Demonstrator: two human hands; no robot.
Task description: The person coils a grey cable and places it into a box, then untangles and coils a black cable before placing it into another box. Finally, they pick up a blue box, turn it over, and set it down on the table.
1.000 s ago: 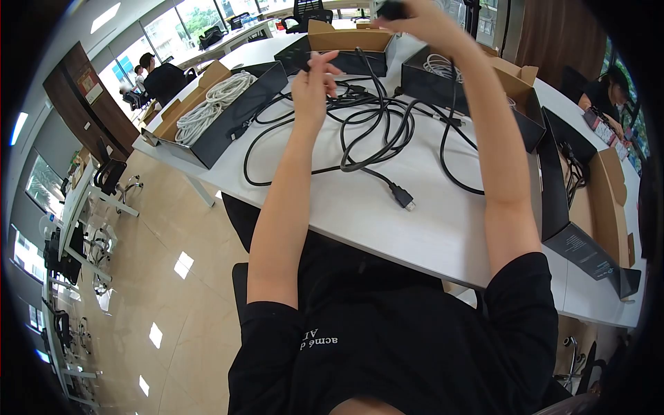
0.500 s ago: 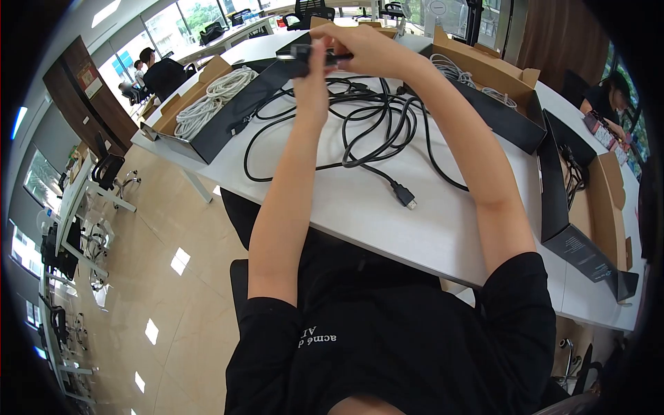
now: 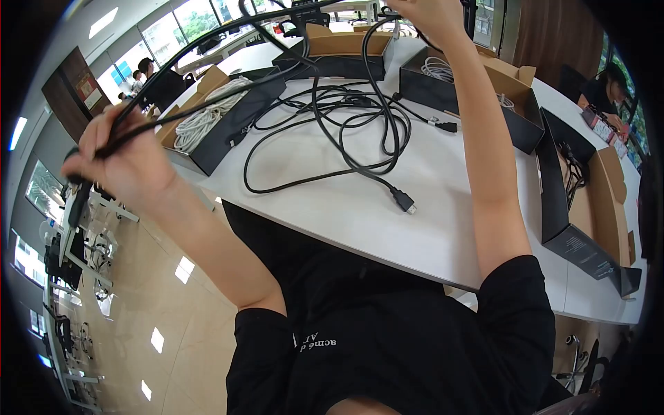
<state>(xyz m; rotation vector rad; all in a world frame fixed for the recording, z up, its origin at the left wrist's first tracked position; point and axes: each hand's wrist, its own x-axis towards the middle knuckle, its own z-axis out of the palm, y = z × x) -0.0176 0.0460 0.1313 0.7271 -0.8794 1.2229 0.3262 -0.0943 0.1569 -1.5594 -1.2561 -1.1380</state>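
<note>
My left hand (image 3: 128, 155) is raised at the left, beyond the table edge, its fingers closed around a black cable (image 3: 290, 12). One end with a dark plug (image 3: 78, 204) hangs below that hand, blurred. The cable stretches up and right across the view toward my right hand (image 3: 436, 21). That hand is at the top edge, partly cut off, with black cable at its fingers. Loose loops drop to a tangled heap on the white table (image 3: 332, 221). A flat HDMI-like plug (image 3: 402, 200) lies at the near side, and another black plug (image 3: 448, 127) lies near my right forearm.
A black box (image 3: 214, 149) with coiled white cables (image 3: 207, 117) stands left. Another box (image 3: 332, 67) stands behind the heap. At right are a box (image 3: 470, 114) with pale cables and a box (image 3: 581, 245) with black cables. A person (image 3: 605, 97) sits far right.
My hands, close together before, have moved far apart: the left swung left and down, the right moved up and right. The cable is now drawn out between them, and its loops are lifted.
</note>
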